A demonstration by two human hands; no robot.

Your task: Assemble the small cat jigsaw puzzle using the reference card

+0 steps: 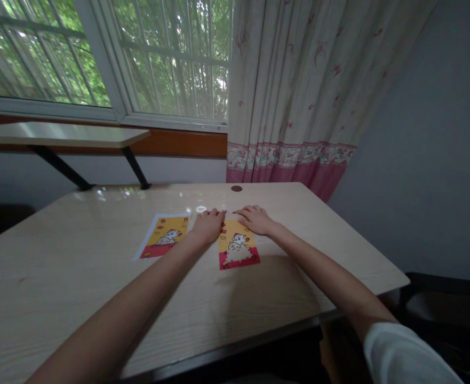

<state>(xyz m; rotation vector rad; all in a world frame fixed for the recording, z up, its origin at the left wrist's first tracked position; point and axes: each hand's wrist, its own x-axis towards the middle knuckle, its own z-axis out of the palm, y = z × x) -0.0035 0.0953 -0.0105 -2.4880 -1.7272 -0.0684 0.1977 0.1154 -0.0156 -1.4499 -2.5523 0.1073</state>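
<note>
On the table lies a yellow and red picture [235, 229] with a white cartoon animal; a pale patch with a jagged, jigsaw-like outline shows in its lower middle. My left hand [209, 226] rests at its upper left corner, fingers lightly bent on the tabletop and apparently holding nothing. At the upper right corner my right hand [255, 219] lies flat with its fingers stretched out, holding nothing. Small red spots show by both sets of fingertips; what they are I cannot make out. Left of my left hand is a similar picture sheet [166, 234] with a white border, partly behind my forearm.
The pale wood table [86, 256] bears a raised shelf [58, 133] on black brackets at the back left. A dark round disc [237, 189] sits near the far edge. Behind are a barred window [170, 58] and a curtain [291, 96]. Something dark stands at the right.
</note>
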